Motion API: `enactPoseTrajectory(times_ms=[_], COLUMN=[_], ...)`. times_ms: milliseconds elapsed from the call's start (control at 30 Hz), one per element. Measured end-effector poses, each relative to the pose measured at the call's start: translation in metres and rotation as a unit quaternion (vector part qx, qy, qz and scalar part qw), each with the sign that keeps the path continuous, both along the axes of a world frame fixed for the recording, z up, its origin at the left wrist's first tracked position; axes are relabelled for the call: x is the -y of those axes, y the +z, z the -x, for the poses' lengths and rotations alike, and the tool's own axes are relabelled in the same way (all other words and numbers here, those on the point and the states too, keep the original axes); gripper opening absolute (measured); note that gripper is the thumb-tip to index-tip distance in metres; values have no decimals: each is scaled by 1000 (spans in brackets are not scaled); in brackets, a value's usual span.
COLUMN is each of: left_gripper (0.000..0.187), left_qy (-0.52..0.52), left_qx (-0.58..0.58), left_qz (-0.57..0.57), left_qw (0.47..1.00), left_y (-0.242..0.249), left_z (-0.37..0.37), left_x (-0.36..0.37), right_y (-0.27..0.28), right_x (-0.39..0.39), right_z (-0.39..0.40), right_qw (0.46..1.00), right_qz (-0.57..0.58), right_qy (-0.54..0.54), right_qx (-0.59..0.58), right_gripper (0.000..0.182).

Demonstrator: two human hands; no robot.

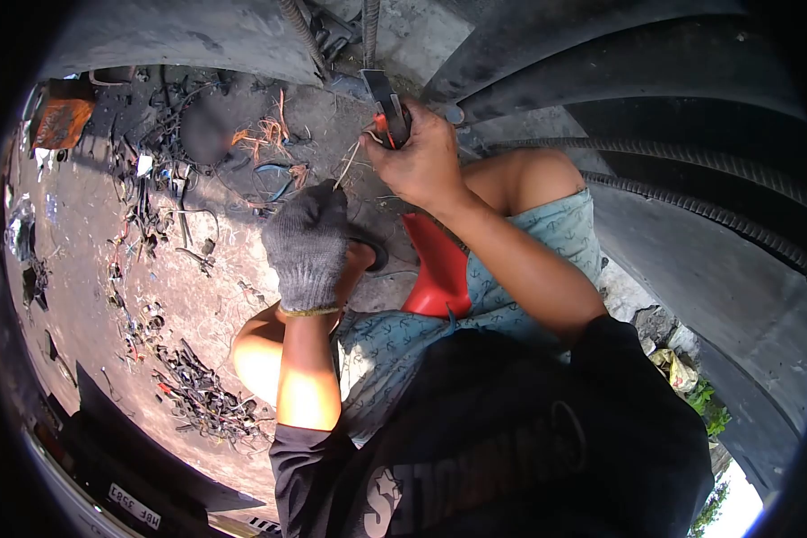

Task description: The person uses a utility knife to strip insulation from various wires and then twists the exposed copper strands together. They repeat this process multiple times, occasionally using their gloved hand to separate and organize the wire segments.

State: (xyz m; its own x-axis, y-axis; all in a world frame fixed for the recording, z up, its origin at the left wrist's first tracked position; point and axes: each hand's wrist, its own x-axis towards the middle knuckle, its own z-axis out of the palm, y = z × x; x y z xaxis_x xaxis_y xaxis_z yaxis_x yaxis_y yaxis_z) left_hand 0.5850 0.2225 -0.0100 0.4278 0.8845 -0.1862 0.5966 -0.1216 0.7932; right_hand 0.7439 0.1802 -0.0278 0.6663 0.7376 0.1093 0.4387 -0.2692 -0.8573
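My left hand, in a grey knitted glove, is closed on the lower end of a thin pale wire. The wire runs up and right to my bare right hand. My right fingers are wrapped round a black and red tool, with a flat grey metal part at its top. The wire's upper end meets the tool near my right thumb. Its exact contact there is too small to tell. Below my hands, a red plastic seat shows between my legs.
Copper-coloured wire strands and a blue-handled tool lie beyond my gloved hand. A pile of black cable scraps is at lower left. An orange-brown box stands at upper left. Large dark curved pieces and ribbed bars are at right.
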Motion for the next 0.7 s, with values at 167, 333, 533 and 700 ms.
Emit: enactPoseTrajectory(times_ms=[167,333,533,700], left_gripper=[21,17,22,24], left_qy=[-36,-41,-49,-1], left_qx=[-9,19,89,150], left_qz=[14,83,195,362], left_qw=[999,995,975,920], left_y=[-3,-2,5,8], left_z=[5,16,19,19], left_x=[-10,-26,-33,-28], right_y=[0,22,24,22], right_x=[0,6,9,2], right_z=[1,-13,-24,-25], right_qw=[985,948,774,828], right_qz=[-95,-34,-49,2], right_qy=[6,44,35,-13], right_qx=[-144,-312,-630,-561], right_gripper=[21,24,29,29])
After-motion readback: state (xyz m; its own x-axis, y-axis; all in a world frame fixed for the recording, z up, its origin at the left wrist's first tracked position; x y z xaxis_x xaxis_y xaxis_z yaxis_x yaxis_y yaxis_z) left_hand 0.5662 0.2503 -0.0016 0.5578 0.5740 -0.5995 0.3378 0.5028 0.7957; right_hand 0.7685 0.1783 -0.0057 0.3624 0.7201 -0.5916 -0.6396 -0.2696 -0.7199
